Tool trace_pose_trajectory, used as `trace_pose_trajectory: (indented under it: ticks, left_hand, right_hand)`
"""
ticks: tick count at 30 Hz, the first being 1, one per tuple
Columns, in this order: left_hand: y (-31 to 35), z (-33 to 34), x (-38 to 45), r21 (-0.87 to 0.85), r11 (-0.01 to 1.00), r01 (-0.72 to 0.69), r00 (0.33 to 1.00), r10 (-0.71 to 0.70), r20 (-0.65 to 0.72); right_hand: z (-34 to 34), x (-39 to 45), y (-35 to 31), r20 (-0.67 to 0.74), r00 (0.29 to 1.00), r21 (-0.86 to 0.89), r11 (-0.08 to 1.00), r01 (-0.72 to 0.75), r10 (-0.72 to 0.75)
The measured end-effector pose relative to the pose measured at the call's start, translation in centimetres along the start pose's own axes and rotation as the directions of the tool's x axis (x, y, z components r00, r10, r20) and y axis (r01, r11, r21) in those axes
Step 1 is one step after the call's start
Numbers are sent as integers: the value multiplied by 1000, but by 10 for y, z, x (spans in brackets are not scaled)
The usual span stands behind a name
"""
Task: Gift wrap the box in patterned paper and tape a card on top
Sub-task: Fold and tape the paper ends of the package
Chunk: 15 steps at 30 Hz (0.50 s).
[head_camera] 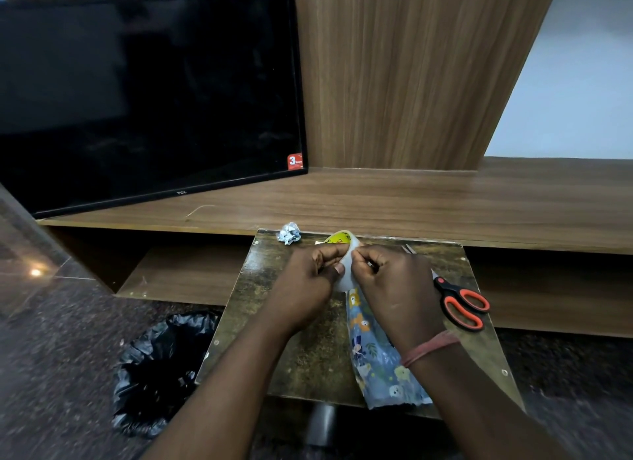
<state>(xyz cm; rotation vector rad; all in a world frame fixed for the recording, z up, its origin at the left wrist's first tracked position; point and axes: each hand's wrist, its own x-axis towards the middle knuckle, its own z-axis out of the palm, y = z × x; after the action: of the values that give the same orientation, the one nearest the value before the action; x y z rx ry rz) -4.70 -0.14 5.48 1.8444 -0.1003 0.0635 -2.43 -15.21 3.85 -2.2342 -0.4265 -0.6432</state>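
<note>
Above the small table, my left hand [310,274] grips a roll of clear tape [345,254] with a yellow core. My right hand [390,281] pinches the roll's edge beside the left thumb. The box wrapped in blue cartoon-patterned paper [376,357] lies on the table below my right hand and wrist, partly hidden by them. No card is plainly visible.
Orange-handled scissors [462,305] lie at the right of the dark worn table [308,350]. A crumpled paper ball [290,232] sits at its far edge. A black bin bag [161,370] stands left on the floor. A television [147,93] rests on the wooden shelf [411,202] behind.
</note>
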Motion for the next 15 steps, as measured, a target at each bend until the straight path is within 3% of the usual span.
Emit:
trace_pose_trajectory:
  ticks: [15]
  left_hand:
    - [-3,-1,2,-7,1000,17,1000,-17,26]
  right_hand:
    - [2,-1,-1,17,999,61,998,-34,33]
